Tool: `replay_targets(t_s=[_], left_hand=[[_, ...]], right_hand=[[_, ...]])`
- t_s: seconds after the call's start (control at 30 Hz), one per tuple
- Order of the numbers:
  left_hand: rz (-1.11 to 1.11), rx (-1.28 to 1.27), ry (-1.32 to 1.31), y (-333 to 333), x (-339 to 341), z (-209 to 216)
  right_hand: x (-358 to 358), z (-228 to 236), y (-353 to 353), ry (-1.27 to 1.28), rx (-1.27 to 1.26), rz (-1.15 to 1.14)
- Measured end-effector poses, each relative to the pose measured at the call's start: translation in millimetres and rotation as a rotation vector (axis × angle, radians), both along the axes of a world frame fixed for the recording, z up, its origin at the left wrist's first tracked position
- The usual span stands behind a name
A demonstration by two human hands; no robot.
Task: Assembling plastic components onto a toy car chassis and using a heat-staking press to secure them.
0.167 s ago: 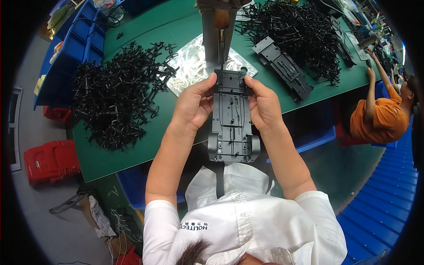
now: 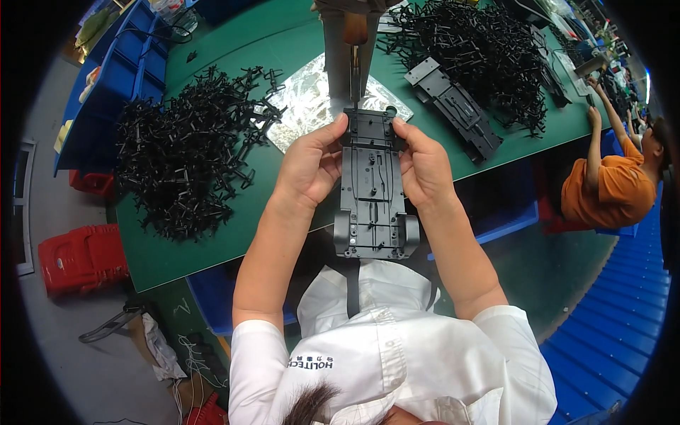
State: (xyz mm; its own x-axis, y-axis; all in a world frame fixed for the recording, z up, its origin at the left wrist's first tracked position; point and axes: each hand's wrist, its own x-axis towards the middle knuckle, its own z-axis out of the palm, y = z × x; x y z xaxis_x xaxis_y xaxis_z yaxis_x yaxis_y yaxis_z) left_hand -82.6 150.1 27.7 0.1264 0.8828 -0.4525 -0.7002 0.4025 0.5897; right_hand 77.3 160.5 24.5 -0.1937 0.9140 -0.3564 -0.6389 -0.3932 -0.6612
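Between my hands is a long black plastic chassis plate [image 2: 372,188], with ribs, holes and small posts on its upper face. My left hand [image 2: 312,161] is closed on its left edge near the far end, thumb on top. On the opposite edge my right hand [image 2: 423,163] grips it the same way. A vertical machine head with a thin metal driver bit [image 2: 355,81] comes down just at the plate's far end; whether it touches is hard to tell. Below the machine lies a shiny silver-wrapped board [image 2: 304,95].
A heap of small black plastic parts [image 2: 184,156] covers the left of the green table [image 2: 283,28]; another heap [image 2: 471,53] lies far right. Beside that rests a second black chassis plate [image 2: 457,110]. Blue bins [image 2: 106,85] stand far left. A person in orange [image 2: 613,184] works at right.
The chassis plate has shifted very slightly away from me, under the machine head. Both hands keep their grip.
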Motion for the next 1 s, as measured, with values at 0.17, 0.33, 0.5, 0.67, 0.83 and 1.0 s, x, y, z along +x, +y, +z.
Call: replay_targets(t_s=[0.17,0.33,0.5,0.67,0.83,1.0], left_hand=[[-0.003,0.006,-0.012,1.2,-0.5,3.5],[-0.010,0.024,-0.017,3.2,-0.8,4.5],[0.007,0.025,-0.003,3.2,1.2,8.0],[0.003,0.028,0.007,4.4,0.8,7.7],[-0.011,0.014,-0.018,5.5,-0.7,4.7],[0.008,0.011,-0.005,5.6,-0.1,5.8]], right_hand=[[1.0,6.0,0.2,0.063,-0.003,0.013],[1.1,7.6,1.6,0.065,0.001,0.009],[-0.2,5.5,2.3,-0.021,0.027,0.002],[1.0,9.3,3.4,0.052,-0.017,0.002],[1.4,5.6,5.3,0.064,-0.015,-0.004],[0.7,5.3,6.4,0.063,-0.015,-0.009]])
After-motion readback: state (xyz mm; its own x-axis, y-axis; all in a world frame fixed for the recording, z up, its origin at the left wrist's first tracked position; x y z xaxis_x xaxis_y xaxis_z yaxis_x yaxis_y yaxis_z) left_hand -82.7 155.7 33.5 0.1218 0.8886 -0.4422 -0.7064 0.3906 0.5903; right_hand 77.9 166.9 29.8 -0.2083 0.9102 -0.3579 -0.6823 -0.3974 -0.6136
